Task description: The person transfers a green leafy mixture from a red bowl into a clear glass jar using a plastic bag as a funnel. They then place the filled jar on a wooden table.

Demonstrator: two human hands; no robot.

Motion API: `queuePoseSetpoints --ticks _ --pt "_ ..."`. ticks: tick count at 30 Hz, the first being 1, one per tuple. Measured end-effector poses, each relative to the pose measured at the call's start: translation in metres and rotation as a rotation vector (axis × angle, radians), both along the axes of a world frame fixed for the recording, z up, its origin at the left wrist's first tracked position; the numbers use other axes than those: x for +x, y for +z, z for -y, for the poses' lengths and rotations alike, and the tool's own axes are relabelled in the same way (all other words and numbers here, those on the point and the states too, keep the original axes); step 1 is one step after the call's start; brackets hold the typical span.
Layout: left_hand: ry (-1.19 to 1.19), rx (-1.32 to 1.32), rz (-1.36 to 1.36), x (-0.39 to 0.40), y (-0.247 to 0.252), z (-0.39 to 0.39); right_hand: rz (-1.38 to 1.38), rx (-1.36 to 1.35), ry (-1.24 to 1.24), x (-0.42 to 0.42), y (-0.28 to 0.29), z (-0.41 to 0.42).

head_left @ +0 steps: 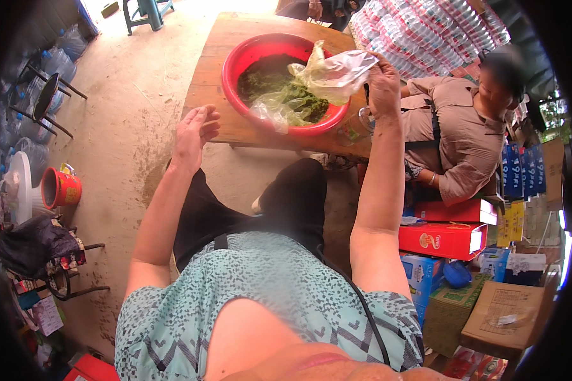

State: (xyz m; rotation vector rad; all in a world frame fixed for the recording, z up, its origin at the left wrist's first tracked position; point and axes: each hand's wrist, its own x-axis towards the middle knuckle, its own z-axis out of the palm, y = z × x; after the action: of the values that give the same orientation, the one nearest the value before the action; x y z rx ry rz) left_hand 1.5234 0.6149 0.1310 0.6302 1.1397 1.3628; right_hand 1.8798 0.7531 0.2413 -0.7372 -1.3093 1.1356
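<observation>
My right hand [384,88] pinches one end of a clear plastic bag [342,74], stretched out above a red plastic basin [230,90]. The bag's far end looks yellowish-green and crumpled. Dark green, finely cut leafy matter [267,75] fills the lower part of the basin. Another piece of clear plastic film [272,110] lies over the near side of the basin's contents. Left of the basin, my left hand [190,135] hangs in the air, its fingers slightly bent and holding nothing. The basin stands on a wooden table [205,71].
A transparent container [365,116] is near the table's right edge. A seated person [462,124] is on the right, another person [325,10] beyond the table. Stacked bottle packs [424,33], red boxes [441,238] and cartons [503,314] line the right. A red bucket [66,188] stands left.
</observation>
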Motion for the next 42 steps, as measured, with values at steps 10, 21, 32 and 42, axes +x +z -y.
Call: queuePoseSetpoints --ticks 10,21,32,42 --pt "-0.048 0.163 -0.088 0.013 0.03 0.012 0.269 0.004 -0.049 -0.013 0.027 0.005" --pt "0.038 0.602 -0.671 0.029 0.115 -0.02 1.267 0.355 -0.327 -0.106 0.049 0.018" --pt "-0.01 0.6 -1.421 0.027 0.146 -0.091 1.336 0.446 -0.355 -0.125 0.059 0.02" --pt "-0.256 0.358 -1.217 0.041 0.181 -0.087 0.941 0.528 -0.046 -0.134 0.049 0.06"
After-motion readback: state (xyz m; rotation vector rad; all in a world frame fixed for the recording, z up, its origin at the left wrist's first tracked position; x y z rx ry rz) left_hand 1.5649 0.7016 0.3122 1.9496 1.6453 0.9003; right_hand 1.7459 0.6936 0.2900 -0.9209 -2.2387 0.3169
